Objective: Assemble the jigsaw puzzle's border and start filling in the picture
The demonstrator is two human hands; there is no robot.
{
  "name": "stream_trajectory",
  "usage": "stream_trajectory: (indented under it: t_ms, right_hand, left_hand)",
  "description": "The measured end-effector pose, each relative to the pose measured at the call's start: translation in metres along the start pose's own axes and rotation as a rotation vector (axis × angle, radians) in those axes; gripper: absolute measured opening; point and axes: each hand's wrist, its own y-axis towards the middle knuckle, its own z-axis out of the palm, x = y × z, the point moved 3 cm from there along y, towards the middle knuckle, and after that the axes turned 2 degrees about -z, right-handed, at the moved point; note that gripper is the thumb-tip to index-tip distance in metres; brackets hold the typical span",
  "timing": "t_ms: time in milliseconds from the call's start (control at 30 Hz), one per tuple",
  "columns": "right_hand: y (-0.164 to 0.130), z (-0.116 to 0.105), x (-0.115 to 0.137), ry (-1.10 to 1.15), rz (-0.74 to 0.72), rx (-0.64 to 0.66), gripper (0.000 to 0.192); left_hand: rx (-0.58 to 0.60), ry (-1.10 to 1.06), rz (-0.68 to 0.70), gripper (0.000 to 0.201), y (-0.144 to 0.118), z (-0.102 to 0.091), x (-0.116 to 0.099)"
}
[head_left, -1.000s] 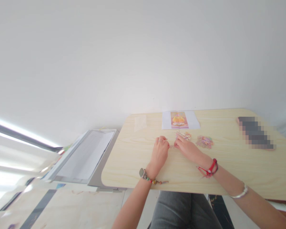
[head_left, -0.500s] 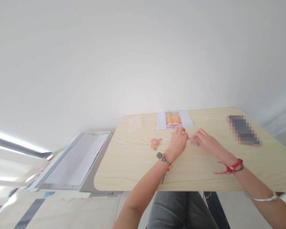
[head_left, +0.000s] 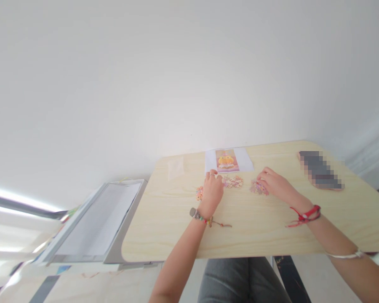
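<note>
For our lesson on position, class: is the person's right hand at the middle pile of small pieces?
No, the right hand is at the rightmost pile.

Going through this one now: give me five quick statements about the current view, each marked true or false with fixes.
1. Three piles of small pieces lie on the table. True.
2. The right hand is at the leftmost pile. False: it is at the rightmost pile.
3. The printed sheet lies nearer the wall than the piles do. True.
4. The red bracelet is on the left arm. False: it is on the right arm.
5. In this view, the left hand appears between the leftmost and middle piles. True.
</note>
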Motion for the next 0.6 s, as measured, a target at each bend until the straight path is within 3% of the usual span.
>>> stream_trajectory:
  t_ms: [133, 300, 433, 600]
  right_hand:
    - [0.015, 0.008, 0.044, 0.018, -0.097, 0.075, 0.018]
    - [0.035, 0.022, 0.079, -0.063, -0.109, 0.099, 0.018]
    - [0.044, 0.027, 0.086, -0.058, -0.154, 0.097, 0.019]
    - [0.044, 0.030, 0.078, 0.031, -0.151, 0.074, 0.017]
  left_hand:
    - [0.047, -0.007, -0.081, 0.009, -0.021, 0.002, 0.016]
    - [0.074, 0.009, -0.057, 0.009, -0.021, 0.003, 0.005]
    - [0.086, -0.005, -0.056, 0.013, -0.012, 0.005, -0.007]
    - [0.080, 0.004, -0.117, 0.017, -0.007, 0.011, -0.014]
